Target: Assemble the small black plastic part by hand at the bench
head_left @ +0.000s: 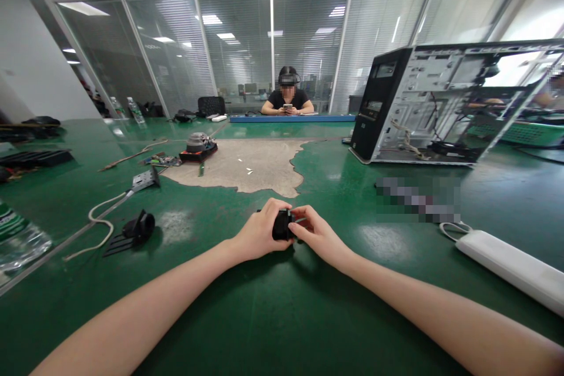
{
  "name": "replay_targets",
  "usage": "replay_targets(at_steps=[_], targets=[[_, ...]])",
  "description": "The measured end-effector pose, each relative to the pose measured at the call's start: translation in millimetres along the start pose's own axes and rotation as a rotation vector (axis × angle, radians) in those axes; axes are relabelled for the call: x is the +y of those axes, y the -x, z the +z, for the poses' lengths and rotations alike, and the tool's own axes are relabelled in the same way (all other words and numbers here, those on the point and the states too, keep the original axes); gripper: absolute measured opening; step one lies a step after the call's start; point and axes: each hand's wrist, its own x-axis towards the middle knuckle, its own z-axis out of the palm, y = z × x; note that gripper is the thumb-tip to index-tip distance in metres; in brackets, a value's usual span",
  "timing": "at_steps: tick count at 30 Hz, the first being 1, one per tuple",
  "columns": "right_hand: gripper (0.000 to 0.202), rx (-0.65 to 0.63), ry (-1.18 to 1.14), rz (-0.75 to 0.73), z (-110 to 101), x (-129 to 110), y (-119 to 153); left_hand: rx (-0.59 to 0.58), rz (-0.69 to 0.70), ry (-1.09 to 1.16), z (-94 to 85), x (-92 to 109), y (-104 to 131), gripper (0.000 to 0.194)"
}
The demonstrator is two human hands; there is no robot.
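A small black part [282, 225] is held between my two hands, just above the green tabletop [247, 317]. My left hand [262, 232] wraps round its left side, with the fingers over the top. From the right, my right hand [318, 235] pinches at its right edge, thumb and fingertips against it. What exactly the part is cannot be made out, and my fingers cover some of it.
An open computer case [383, 106] stands at the back right, a white power strip [515, 264] at the right. On the left lie a black bracket piece [134, 229], a cable [106, 223] and a plastic bottle [22, 238]. A person [288, 97] sits opposite.
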Motion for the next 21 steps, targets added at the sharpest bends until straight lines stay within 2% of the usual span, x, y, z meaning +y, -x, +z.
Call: replay_targets(at_steps=[2, 8, 11, 17, 21], targets=[[0.017, -0.012, 0.008, -0.008, -0.3, -1.1, 0.9, 0.004, 0.0, 0.001, 0.3, -0.4, 0.2, 0.057], [0.009, 0.059, 0.059, -0.176, -1.2, -4.8, 3.9, 0.002, -0.007, -0.001, 0.3, 0.2, 0.1, 0.057], [0.01, 0.06, 0.042, -0.151, -0.8, -2.8, 2.1, 0.003, -0.008, -0.002, 0.0, 0.6, 0.0, 0.056], [0.016, 0.01, -0.005, 0.005, 0.2, -0.2, -0.8, 0.005, -0.003, -0.002, 0.0, -0.4, 0.1, 0.056], [0.015, 0.01, 0.014, -0.06, -0.5, -4.2, 2.0, 0.004, -0.005, -0.006, 0.3, -1.2, 0.6, 0.056]])
